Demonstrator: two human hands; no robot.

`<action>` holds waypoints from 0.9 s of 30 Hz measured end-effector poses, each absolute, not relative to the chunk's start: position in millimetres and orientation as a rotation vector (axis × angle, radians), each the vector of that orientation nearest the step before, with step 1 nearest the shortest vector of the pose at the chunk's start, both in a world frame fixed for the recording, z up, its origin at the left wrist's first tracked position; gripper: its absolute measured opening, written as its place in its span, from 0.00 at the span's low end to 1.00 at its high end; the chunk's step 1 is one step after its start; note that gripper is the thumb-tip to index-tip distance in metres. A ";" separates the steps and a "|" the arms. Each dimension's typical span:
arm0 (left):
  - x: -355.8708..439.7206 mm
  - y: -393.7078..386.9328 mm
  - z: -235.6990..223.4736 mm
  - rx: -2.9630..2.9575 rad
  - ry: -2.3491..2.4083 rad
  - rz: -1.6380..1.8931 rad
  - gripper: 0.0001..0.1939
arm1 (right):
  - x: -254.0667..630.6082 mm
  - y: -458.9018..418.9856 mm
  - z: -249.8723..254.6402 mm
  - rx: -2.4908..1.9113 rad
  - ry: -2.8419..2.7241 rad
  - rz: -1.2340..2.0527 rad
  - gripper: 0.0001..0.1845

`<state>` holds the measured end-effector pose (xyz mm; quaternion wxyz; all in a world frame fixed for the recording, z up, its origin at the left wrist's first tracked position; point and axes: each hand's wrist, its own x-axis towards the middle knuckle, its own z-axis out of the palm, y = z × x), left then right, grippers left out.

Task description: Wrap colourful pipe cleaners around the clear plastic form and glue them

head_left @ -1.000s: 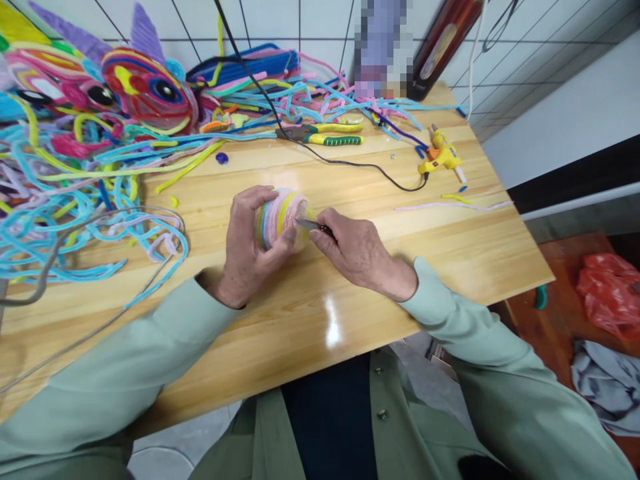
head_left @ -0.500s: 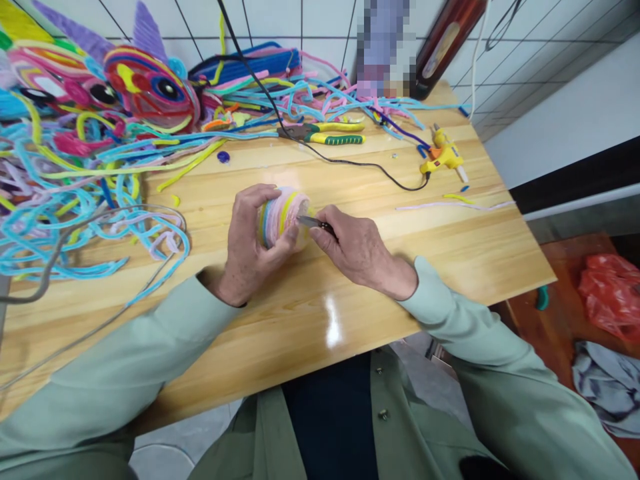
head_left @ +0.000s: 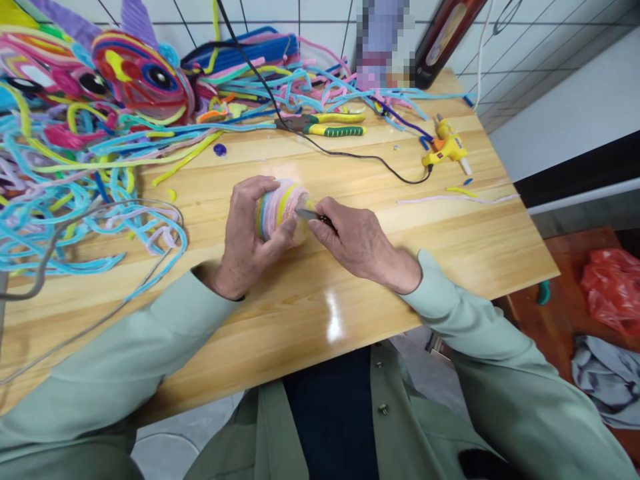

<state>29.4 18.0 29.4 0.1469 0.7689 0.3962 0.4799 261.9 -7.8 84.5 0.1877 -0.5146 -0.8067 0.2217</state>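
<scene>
My left hand (head_left: 250, 233) is wrapped around a rounded piece striped with pink, yellow and blue pipe cleaners (head_left: 274, 210), its thumb pressing on the near side. The piece is held above the wooden table, its right end facing my other hand. Between the thumb and fingers of my right hand (head_left: 355, 237) is a small knife (head_left: 306, 214) with a grey blade and dark handle. The blade points left, and its tip meets the pink right end of the striped piece. Most of the handle is hidden in my right palm.
Loose pipe cleaners (head_left: 65, 230) are heaped at the left, below two colourful masks (head_left: 145, 77). Pliers (head_left: 325, 127) with yellow-green handles lie at the back. A yellow glue gun (head_left: 445, 150) rests at the right, its black cord (head_left: 350, 158) crossing the table (head_left: 280, 307).
The view has shifted slightly. Both hands keep their hold on the striped piece and the knife, and the blade tip stays at its right end.
</scene>
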 end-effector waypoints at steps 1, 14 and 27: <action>29.0 18.6 29.7 2.219 1.137 1.383 0.25 | 261.5 -7.3 84.9 -1.459 -2.268 0.622 0.18; 26.5 18.1 33.2 2.168 1.166 1.322 0.24 | 256.9 -6.4 87.3 -1.491 -2.269 0.563 0.18; 29.0 15.7 35.3 2.057 1.202 1.302 0.23 | 252.1 -10.0 90.0 -1.538 -2.314 0.533 0.17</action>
